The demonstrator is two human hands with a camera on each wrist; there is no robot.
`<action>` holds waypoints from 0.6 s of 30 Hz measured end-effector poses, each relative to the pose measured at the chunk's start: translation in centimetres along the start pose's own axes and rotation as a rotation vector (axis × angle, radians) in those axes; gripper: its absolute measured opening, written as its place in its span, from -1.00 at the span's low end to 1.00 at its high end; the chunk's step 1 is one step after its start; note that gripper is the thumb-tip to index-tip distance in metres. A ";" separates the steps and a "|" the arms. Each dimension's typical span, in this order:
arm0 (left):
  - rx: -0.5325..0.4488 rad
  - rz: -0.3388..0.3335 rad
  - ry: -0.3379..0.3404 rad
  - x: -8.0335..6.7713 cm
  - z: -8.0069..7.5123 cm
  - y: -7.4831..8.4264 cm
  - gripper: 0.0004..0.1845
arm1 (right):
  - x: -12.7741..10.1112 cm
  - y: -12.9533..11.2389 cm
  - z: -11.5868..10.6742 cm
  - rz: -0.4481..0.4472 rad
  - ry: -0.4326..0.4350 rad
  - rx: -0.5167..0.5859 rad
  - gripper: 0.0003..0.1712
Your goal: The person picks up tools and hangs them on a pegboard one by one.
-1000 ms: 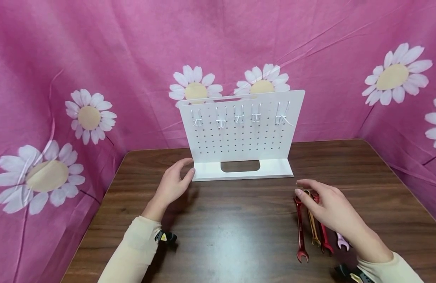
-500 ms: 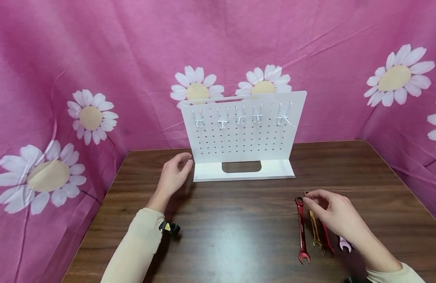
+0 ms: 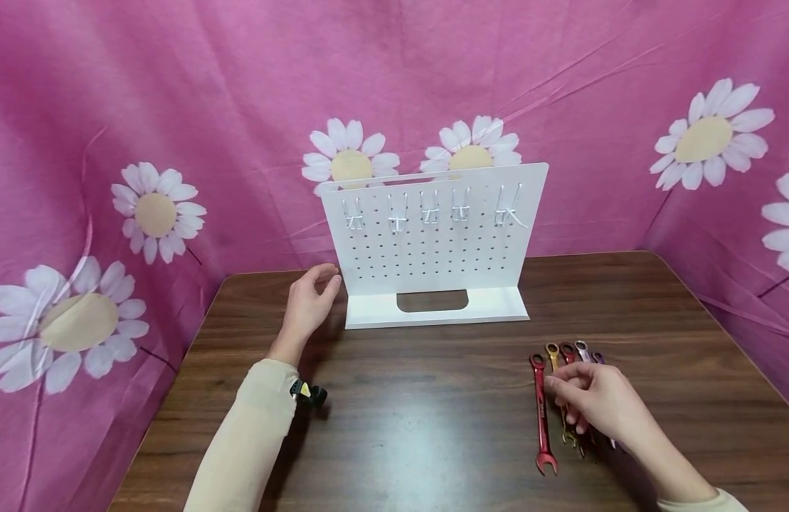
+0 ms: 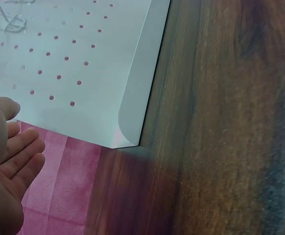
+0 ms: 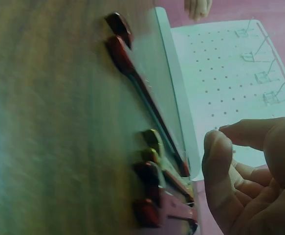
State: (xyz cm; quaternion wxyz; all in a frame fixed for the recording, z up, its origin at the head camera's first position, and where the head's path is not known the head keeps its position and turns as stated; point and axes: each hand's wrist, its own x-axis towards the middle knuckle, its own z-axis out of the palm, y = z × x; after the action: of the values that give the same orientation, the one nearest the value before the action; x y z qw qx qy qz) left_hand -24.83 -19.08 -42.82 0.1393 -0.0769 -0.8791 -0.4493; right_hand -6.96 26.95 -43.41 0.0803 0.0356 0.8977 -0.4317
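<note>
My left hand [image 3: 309,304] is beside the left edge of the white pegboard [image 3: 432,249]. Its fingers are relaxed and hold nothing; the left wrist view shows them near the board's side edge [image 4: 76,132]. Over a row of wrenches on the right hovers my right hand [image 3: 602,398], loosely curled, with thumb and index fingertips close together and nothing visible between them. Leftmost lies a red combination wrench [image 3: 543,419]. A gold wrench [image 3: 553,350], another red wrench [image 3: 567,350], a pale wrench [image 3: 582,347] and a purple wrench [image 3: 597,357] are partly hidden by the hand.
Several wire hooks [image 3: 429,211] hang along the pegboard's upper part. The board stands on a white base [image 3: 496,306] at the back of the brown wooden table [image 3: 381,398]. A pink cloth with daisies [image 3: 253,128] surrounds the table.
My right hand has drawn nearer and moved over the wrenches, uncovering their ring ends. My left hand has shifted slightly back and left, away from the pegboard's base. The wrenches appear in place.
</note>
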 end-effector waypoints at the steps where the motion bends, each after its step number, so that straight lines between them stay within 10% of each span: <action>1: 0.000 -0.006 -0.003 0.1 0.0 0.0 -0.61 | 0.0 0.1 0.1 0.012 -0.008 0.008 -0.66; 11: 0.023 -0.033 -0.030 1.3 -0.2 -0.4 -0.54 | -0.6 1.0 1.0 0.087 -0.044 0.053 -0.61; 18: -0.133 -0.069 -0.073 2.4 0.1 -0.7 -0.52 | -1.1 1.3 1.6 0.123 -0.048 0.003 -0.62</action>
State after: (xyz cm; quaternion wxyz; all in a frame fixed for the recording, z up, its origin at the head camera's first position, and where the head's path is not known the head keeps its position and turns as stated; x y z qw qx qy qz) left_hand -27.36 -19.38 -42.67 0.0861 -0.0722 -0.8539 -0.5081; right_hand -5.57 26.50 -45.20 0.1281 0.0807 0.8911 -0.4278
